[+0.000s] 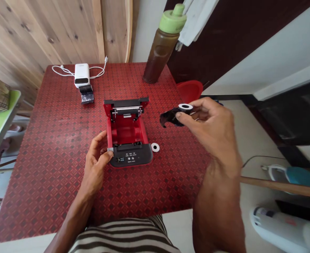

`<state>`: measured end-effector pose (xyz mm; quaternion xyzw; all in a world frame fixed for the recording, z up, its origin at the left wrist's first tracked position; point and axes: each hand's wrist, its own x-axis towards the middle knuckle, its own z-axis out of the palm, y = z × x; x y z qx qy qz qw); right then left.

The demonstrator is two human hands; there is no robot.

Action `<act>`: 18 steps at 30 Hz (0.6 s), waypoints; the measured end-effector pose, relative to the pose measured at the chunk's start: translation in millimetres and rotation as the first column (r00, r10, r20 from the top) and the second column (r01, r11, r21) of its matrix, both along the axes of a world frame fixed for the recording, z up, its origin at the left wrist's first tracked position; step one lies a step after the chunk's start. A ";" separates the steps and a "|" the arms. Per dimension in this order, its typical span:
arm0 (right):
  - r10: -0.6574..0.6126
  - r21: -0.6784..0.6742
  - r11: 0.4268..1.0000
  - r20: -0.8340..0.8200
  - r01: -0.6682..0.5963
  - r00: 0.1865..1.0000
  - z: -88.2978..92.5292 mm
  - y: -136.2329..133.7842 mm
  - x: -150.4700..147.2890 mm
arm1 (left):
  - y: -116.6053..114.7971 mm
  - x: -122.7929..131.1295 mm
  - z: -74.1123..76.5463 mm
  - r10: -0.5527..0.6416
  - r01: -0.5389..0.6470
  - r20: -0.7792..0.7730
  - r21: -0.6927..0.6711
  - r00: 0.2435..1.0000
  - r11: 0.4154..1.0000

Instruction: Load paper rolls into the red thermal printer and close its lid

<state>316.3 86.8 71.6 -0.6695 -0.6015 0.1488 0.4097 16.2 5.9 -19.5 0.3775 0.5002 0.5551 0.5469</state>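
- while gripping the open red device [127,138] by its left edge with the left hand [98,153]
- pinching a black roll [174,116] in the right hand [211,121]
- held aloft, right of the device — white end up, not touching

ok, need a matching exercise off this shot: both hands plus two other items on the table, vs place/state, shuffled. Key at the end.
Things
1. left hand
2. right hand
3. loose white ring
4. bottle

Place or state
A. stands near the far edge of the table
B. holds a black piece above the table
C. lies on the table, just right of the red and black device
D. grips the left side of the red and black device

Pairs
1-D
2-B
3-C
4-A
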 end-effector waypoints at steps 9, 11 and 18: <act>0.039 -0.177 0.982 -0.157 -0.067 0.987 -86.2 0.2 -24.6 | 2.5 -0.6 -4.2 0.001 -0.001 -0.012 0.031 1.000 1.000; 0.075 -0.193 0.975 -0.176 -0.110 0.982 -89.6 -4.6 -26.2 | 2.2 -1.0 -4.2 0.007 -0.006 -0.010 0.032 1.000 0.999; 0.129 -0.206 0.962 -0.227 -0.178 0.965 -89.4 -11.6 -25.0 | 2.3 -0.9 -3.4 -0.001 0.003 -0.026 0.053 1.000 0.999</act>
